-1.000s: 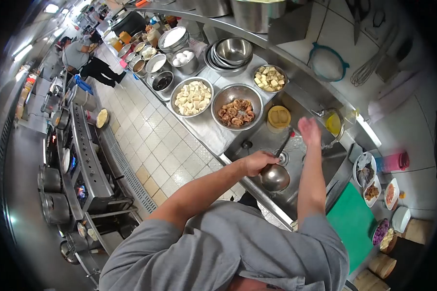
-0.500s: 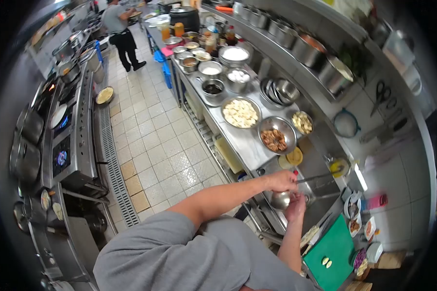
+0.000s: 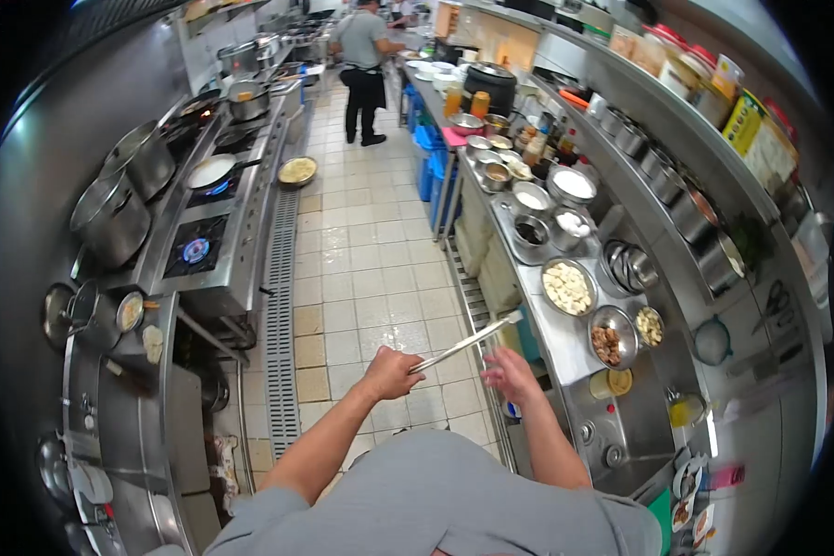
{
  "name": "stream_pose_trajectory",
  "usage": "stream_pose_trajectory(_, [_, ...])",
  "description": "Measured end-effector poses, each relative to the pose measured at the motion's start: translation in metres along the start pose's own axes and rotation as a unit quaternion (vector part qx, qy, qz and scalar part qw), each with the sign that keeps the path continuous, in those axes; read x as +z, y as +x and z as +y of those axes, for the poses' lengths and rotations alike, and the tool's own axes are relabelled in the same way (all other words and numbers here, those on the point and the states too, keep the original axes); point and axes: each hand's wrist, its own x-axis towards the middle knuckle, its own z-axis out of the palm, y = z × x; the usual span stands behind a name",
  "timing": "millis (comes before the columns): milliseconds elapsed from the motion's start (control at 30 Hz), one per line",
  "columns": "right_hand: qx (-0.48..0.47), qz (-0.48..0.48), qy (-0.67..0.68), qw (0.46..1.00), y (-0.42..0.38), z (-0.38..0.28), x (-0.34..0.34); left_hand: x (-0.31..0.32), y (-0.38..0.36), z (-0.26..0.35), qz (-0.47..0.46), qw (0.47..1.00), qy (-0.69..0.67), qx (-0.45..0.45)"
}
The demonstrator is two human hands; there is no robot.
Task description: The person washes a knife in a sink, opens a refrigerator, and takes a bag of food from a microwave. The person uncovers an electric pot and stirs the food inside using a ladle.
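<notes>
My left hand [image 3: 392,373] is closed around one end of a long thin metal kitchen tool [image 3: 463,345], held out over the floor in front of me. The tool slants up to the right and ends in a pale, flattish tip; I cannot make out its exact kind. Close below that tip is my right hand [image 3: 511,374], fingers apart and holding nothing. It is beside the front of the steel counter. To its right on the counter are a bowl of browned pieces [image 3: 608,345] and a bowl of pale chunks [image 3: 567,287].
A steel sink [image 3: 653,408] lies at my right. On the left, the stove has a lit burner [image 3: 195,250], a white pan [image 3: 211,171] and tall pots [image 3: 111,222]. A pan of food [image 3: 297,172] stands by the floor drain. A person [image 3: 363,69] stands farther down the aisle.
My hands have moved left from the sink, where they held a rounded shiny metal piece, to over the aisle. They are now apart, the tool in my left. My view has turned left.
</notes>
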Motion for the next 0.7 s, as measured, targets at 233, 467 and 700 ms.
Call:
stream_pose_trajectory(233, [-0.034,-0.133,0.169,0.976,0.054,-0.088,0.112,-0.026,-0.014,-0.01,0.185,0.981,0.056,-0.025])
stream_pose_trajectory(467, [-0.062,-0.056,0.191,0.978,0.097,-0.122,0.144,-0.04,0.06,-0.079,0.257,0.954,0.154,0.021])
stream_pose_trajectory(700, [-0.236,0.013,-0.09,0.967,0.223,-0.142,0.12,-0.069,0.133,-0.188,0.253,0.949,0.095,-0.16])
